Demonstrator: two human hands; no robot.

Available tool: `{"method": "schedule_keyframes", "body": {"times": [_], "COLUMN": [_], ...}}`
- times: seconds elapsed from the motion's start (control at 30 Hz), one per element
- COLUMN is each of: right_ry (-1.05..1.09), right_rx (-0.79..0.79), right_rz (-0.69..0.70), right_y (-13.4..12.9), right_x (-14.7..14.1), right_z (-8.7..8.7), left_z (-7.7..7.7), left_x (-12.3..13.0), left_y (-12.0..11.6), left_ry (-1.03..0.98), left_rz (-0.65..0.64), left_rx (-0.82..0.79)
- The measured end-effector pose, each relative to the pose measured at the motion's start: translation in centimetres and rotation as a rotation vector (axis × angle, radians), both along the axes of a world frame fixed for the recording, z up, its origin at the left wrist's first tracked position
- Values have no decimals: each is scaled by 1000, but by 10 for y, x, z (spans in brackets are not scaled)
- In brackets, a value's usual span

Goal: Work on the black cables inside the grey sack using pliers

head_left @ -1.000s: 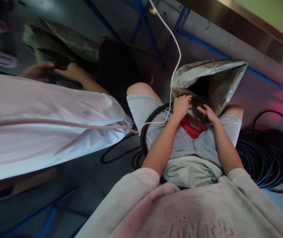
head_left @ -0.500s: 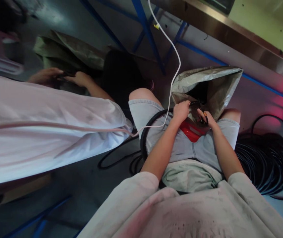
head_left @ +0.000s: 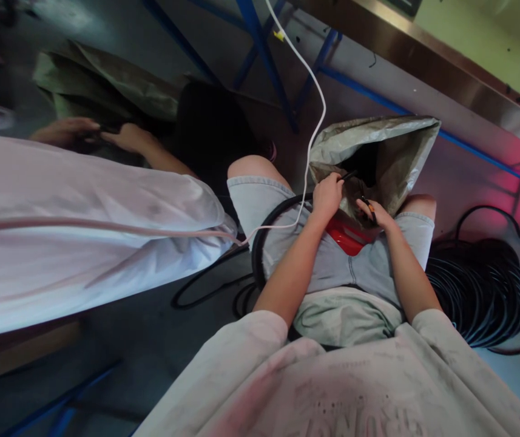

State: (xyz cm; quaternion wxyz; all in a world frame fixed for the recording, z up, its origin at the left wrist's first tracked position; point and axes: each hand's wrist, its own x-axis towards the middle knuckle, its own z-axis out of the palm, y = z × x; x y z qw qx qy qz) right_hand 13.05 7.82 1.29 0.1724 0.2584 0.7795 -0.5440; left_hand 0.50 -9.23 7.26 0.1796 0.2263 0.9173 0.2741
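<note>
My left hand (head_left: pixel 329 195) is closed on a black cable (head_left: pixel 282 212), which loops over my left thigh; its short dark end sticks out past my fingers toward the sack opening. Closed around a small cutting tool with orange and black handles (head_left: pixel 371 210) is my right hand (head_left: pixel 380 215), a little lower and to the right. Between my knees an open grey-green woven sack (head_left: pixel 409 167) stands with its dark mouth facing up. A red object (head_left: pixel 348 238) lies in my lap below both hands.
A white cord (head_left: pixel 323 100) hangs down past my left knee. Coiled black cable (head_left: pixel 482 285) lies at right. A metal-edged table (head_left: pixel 446 51) stands ahead. At left, another person's hands (head_left: pixel 130 138) hold something dark, near white cloth (head_left: pixel 82 206).
The tool in my right hand has moved away from the cable end by my left hand. The dark end now points up and right. The whole view has shifted slightly.
</note>
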Motion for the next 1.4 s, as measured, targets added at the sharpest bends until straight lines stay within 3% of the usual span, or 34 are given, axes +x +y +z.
{"method": "schedule_keyframes", "body": {"times": [0.07, 0.23, 0.43, 0.6, 0.83, 1.13, 1.4], "right_ry": [11, 92, 30, 23, 47, -60, -58], "right_rx": [-6, 133, 68, 192, 177, 108, 114], "right_rz": [44, 90, 40, 11, 8, 82, 12], "right_y": [-2, -5, -1, 6, 1, 3, 1], "right_x": [-1, -4, -2, 2, 1, 2, -2], "right_z": [1, 4, 14, 21, 19, 36, 28], "left_z": [1, 3, 3, 4, 1, 2, -3], "left_x": [1, 9, 6, 5, 8, 7, 6], "left_y": [0, -1, -1, 0, -2, -3, -2], "left_ry": [-12, -5, 50, 79, 110, 84, 84], "left_rz": [-1, -146, -258, -236, -209, -236, -285], "left_rx": [30, 37, 77, 94, -80, -80, -99]}}
